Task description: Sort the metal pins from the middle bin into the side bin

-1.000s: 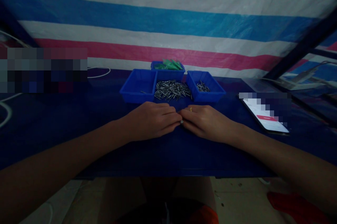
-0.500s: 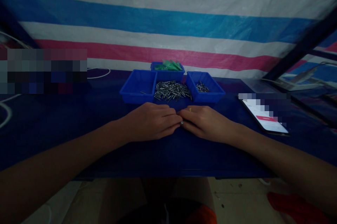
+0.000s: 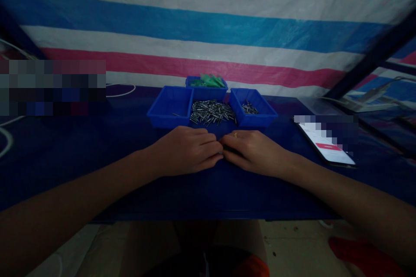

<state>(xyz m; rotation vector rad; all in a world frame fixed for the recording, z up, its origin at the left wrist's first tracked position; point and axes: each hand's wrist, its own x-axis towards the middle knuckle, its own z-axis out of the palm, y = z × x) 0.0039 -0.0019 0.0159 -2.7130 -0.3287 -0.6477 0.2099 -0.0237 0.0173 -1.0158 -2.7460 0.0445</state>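
Note:
My left hand [image 3: 191,150] and my right hand [image 3: 251,150] meet fingertip to fingertip above the table, just in front of the metal pins. The left fingers are closed, and a tiny shiny end of a metal pin [image 3: 221,152] shows at their tips. Curled inward, the right fingers press together at that same spot; whatever they grip is hidden. A yellow ring [image 3: 235,135] is on the right hand. Beyond the hands lies a heap of thin metal pins [image 3: 212,112] on the table, between a left blue bin [image 3: 169,120] and a right blue bin [image 3: 258,120].
The left bin holds a single pin, the right one several. Behind the heap, another blue bin [image 3: 208,91] contains green packets [image 3: 212,80]. A lit phone [image 3: 328,147] lies at right on the blue table [image 3: 201,201]. White cable [image 3: 8,140] runs along the left; a striped sheet [image 3: 208,30] hangs behind.
The shiny pin end between the fingertips has shifted slightly left and shows less than before. Both hands stay in nearly the same place.

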